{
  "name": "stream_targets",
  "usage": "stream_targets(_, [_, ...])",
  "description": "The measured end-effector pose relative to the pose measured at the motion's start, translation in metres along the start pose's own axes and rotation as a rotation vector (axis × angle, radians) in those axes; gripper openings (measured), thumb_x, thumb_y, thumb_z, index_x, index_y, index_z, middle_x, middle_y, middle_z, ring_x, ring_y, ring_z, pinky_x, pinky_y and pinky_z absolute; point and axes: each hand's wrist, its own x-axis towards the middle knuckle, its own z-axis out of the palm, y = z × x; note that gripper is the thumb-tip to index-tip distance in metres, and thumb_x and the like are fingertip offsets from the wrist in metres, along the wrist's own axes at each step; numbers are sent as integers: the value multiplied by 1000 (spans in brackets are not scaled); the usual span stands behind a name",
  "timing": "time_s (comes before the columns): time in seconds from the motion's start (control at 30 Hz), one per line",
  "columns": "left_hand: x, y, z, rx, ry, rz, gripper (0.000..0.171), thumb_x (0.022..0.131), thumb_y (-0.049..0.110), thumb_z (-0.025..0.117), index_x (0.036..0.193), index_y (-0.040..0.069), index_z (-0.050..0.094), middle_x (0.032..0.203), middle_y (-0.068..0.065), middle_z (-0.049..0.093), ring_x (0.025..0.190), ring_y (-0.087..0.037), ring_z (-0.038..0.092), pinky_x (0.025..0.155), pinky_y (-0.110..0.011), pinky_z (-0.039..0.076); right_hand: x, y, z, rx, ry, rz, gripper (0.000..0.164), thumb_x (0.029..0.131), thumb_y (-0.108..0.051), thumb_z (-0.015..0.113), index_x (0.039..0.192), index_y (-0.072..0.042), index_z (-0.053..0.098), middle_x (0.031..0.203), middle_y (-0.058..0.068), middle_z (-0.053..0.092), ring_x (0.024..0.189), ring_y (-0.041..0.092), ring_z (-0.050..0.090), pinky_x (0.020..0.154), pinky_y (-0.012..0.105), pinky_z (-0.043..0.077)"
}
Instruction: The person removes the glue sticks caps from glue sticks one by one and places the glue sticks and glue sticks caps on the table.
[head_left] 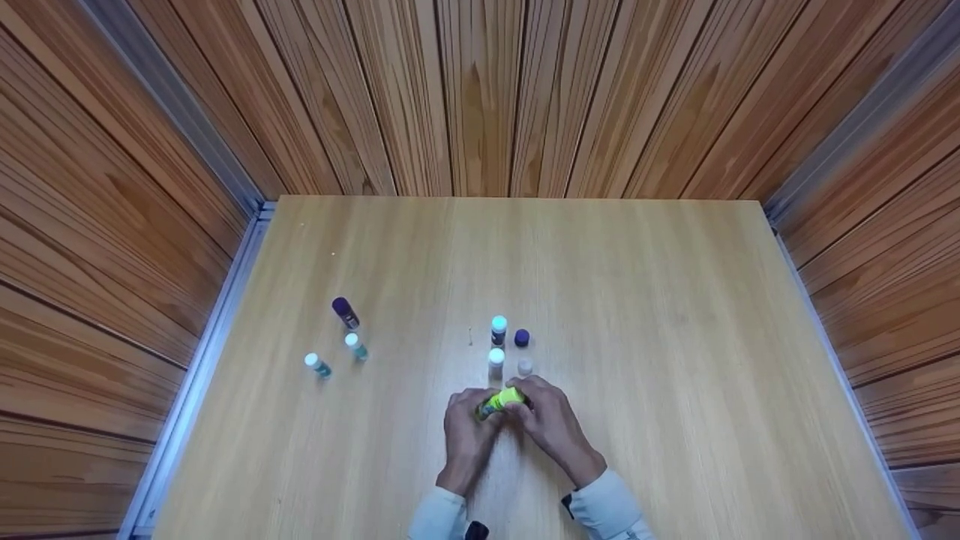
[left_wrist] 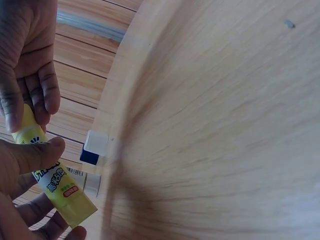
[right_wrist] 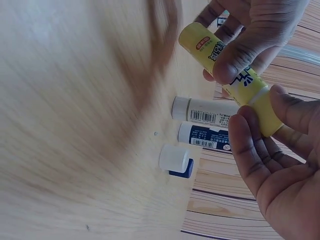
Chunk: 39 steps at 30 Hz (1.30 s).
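A yellow glue stick (head_left: 499,403) is held above the table by both hands, tilted, with its printed label showing in the wrist views. My left hand (head_left: 469,431) grips its body, thumb across the label (right_wrist: 205,45). At the capped end, the thumb and fingers of my right hand (head_left: 553,421) pinch the yellow cap (right_wrist: 266,114). Just beyond the hands stand a white glue stick (head_left: 496,364) and a navy glue stick with a white cap (head_left: 499,330). Beside them on the right are a loose white cap (head_left: 524,367) and a loose navy cap (head_left: 522,338).
Farther left on the table (head_left: 675,315) stand a dark purple glue stick (head_left: 346,313) and two teal glue sticks with white caps, one nearer the middle (head_left: 357,347) and one further left (head_left: 318,366). Wood-panelled walls (head_left: 480,97) enclose the table's back and sides.
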Motion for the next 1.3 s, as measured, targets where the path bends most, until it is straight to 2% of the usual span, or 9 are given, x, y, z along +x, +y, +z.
stream_targets(0.17, [1,-1,-1,24,-28,19,24,70,23,75,93,24,71,87,17,63,81,-6,50,74,-27,42,0,-3,-3,9,-6,-17,29,84,-18,62,111,-10,61,101,-6,58,86,6,54,73,24,49])
stream_targets(0.33, [4,-3,-4,3,-47,35,26,71,18,74,95,24,70,88,17,63,82,-5,50,74,-26,43,0,-3,-5,25,-9,-60,26,85,-17,61,111,-14,61,108,-8,58,101,6,54,84,28,47])
stream_targets(0.5, [5,-4,-6,-18,-54,59,27,72,17,74,96,29,70,90,19,63,83,-4,51,76,-27,43,-2,-3,-7,28,-4,-112,26,84,-13,61,110,-17,60,109,-10,56,104,8,53,87,29,45])
stream_targets(0.63, [4,-6,-6,-44,-52,55,29,72,14,72,96,30,69,91,20,64,86,-3,54,80,-28,44,-1,-6,-10,28,-3,-113,30,82,-9,63,110,-20,60,109,-12,55,105,8,53,88,28,45])
stream_targets(0.77, [3,-9,-6,-85,-22,49,30,72,12,71,96,29,69,93,18,65,90,-4,58,84,-31,45,-1,-9,-15,31,36,-112,33,81,-7,64,111,-19,60,113,-9,56,104,9,54,84,26,48])
stream_targets(1.0, [1,-13,-5,-241,14,21,33,70,6,73,96,27,69,96,12,66,95,-8,60,87,-34,46,-1,-5,-19,27,111,-103,35,78,-7,68,112,-14,61,114,-4,57,95,7,56,75,24,50])
stream_targets(1.17, [2,-13,-4,-269,16,7,34,69,5,74,98,22,69,97,8,66,94,-7,60,82,-27,48,-2,-2,-17,34,128,-55,41,76,-9,70,115,-13,60,110,-2,59,89,8,58,73,31,52])
stream_targets(1.3, [3,-12,-3,-280,15,-26,36,69,5,74,101,19,68,99,6,66,95,-8,60,82,-27,48,0,0,-16,39,162,4,42,73,-9,72,113,-12,59,108,-1,61,86,7,59,72,30,52])
